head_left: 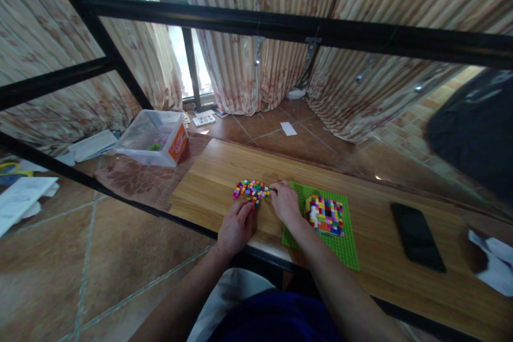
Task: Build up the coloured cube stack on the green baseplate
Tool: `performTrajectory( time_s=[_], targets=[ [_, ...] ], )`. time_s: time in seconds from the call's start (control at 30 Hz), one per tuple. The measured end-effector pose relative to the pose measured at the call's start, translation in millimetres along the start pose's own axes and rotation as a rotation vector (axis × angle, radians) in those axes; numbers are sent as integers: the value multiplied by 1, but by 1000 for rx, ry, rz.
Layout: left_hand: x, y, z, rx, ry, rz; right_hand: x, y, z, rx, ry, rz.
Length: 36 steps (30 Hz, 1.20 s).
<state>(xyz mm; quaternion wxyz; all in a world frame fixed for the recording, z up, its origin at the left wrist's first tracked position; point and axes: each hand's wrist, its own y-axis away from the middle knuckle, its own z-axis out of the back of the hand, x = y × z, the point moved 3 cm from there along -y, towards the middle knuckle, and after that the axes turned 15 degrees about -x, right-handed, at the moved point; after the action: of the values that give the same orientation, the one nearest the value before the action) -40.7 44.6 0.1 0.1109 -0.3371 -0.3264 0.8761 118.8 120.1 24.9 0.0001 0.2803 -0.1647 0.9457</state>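
A loose heap of small, many-coloured toy bricks (250, 188) lies on the wooden tabletop. My left hand (236, 227) is at the near edge of this heap, fingers curled and drawn together; whatever is between the fingertips is hidden. At the heap's right edge is my right hand (285, 200), closed with its fingertips down by the bricks, and too small to show what they pinch. Just right of that hand, a green studded baseplate (349, 248) carries a blocky multicoloured brick build (326, 215) with a dark opening in its top. My right forearm crosses the baseplate's near left part.
A black phone (417, 236) and white paper (495, 262) lie on the right of the table (377, 224). Beyond its left end stands a clear plastic bin (150, 152) with a few pieces inside. A black metal frame (224, 18) crosses in front of curtains.
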Motion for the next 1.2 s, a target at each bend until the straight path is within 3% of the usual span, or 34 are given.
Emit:
performTrajectory(
  time_s=[0.2, 0.3, 0.47, 0.6, 0.73, 1.0, 1.2],
  targets=[
    [1, 0, 0, 2, 2, -7, 11, 23, 35, -31, -116, -22],
    [2, 0, 0, -1, 0, -12, 6, 45, 66, -65, -359, -84],
    [2, -1, 1, 10, -7, -8, -49, 76, 112, -217, -413, -369],
    [3, -2, 0, 18, -15, -14, -98, 80, 136, -332, -249, -464],
    [2, -3, 1, 19, -14, -17, -115, 71, 143, -386, -74, -413],
    [2, -4, 1, 14, -24, -25, -106, 63, 134, -396, 64, -243],
    [2, -4, 1, 11, -27, -22, -111, 60, 128, -387, 34, -296]
  ],
)
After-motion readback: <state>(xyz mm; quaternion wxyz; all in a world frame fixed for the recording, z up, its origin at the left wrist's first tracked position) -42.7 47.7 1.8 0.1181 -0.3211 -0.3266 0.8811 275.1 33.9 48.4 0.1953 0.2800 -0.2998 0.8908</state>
